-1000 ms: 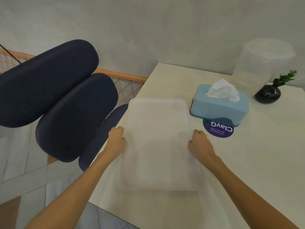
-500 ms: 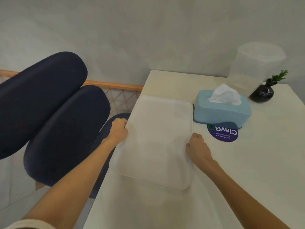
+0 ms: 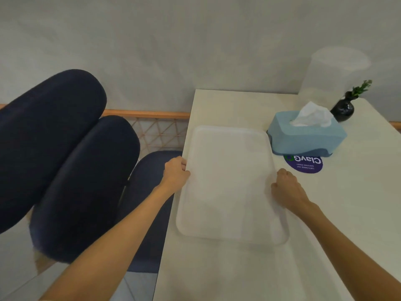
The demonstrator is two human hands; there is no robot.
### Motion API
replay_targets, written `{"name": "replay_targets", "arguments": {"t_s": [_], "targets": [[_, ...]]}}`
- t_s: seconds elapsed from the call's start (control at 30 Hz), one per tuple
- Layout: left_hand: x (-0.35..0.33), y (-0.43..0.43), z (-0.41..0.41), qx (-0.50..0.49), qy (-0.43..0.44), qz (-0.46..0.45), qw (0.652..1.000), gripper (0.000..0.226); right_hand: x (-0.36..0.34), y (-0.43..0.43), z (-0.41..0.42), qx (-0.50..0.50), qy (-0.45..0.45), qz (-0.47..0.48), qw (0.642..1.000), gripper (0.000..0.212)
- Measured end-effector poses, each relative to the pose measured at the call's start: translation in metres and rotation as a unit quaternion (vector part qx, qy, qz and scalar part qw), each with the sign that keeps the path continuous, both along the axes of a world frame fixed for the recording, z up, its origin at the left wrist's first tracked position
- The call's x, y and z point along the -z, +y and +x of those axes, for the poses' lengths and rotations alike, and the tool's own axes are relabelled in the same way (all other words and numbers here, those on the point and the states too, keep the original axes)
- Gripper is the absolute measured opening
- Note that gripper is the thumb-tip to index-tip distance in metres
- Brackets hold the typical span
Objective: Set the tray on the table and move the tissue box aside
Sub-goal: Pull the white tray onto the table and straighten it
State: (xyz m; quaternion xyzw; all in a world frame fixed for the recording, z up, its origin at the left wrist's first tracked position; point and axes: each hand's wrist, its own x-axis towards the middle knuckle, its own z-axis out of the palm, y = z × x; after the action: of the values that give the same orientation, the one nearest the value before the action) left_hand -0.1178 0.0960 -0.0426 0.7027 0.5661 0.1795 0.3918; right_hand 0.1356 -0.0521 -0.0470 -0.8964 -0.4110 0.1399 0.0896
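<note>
Now, table [image 3: 358,213]: cream top fills the right half of the frame; left edge runs down the centre.
Chair [image 3: 65,159]: dark blue pads, left of frame, off the table's left edge.
Tray [image 3: 230,181]: white, translucent, centre frame, long side running away from the camera. Over the last second it has come further onto the table and lower; it looks flat on the top now, though I cannot tell if the near edge fully rests. Its left rim sits close to the table's left edge.
Change meaning: judged as tray-setting step nearly done; letting go comes next, then the box.
Tissue box [image 3: 303,137]: blue, tissue sticking out, upper right of the tray, just beside the tray's far right corner, possibly touching. Not moved aside yet.
Left hand [image 3: 175,172]: fingers curled closed around the tray's left rim, mid-length.
Right hand [image 3: 286,187]: fingers bent tight against the tray's right rim, gripping it.
Sticker [image 3: 303,164]: purple round, on the table under the box's near edge.
Vase [image 3: 344,109]: small black, green sprig, behind the box, far right.
</note>
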Motion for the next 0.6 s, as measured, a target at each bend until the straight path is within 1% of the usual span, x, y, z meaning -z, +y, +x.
{"name": "replay_targets", "arguments": {"t_s": [0.13, 0.4, 0.6], "targets": [[0.0017, -0.0013, -0.0018, -0.001, -0.002, 0.013, 1.0, 0.029, -0.0019, 0.0003, -0.0057, 0.008, 0.004, 0.002, 1.0, 0.027], [0.0009, -0.0032, -0.0026, 0.001, -0.002, 0.025, 1.0, 0.029, -0.0041, -0.0021, -0.0096, 0.02, 0.008, 0.009, 1.0, 0.03], [-0.0017, -0.0051, -0.002, -0.001, 0.002, 0.01, 1.0, 0.031, -0.0013, -0.0028, -0.008, 0.019, 0.019, 0.013, 1.0, 0.03]]}}
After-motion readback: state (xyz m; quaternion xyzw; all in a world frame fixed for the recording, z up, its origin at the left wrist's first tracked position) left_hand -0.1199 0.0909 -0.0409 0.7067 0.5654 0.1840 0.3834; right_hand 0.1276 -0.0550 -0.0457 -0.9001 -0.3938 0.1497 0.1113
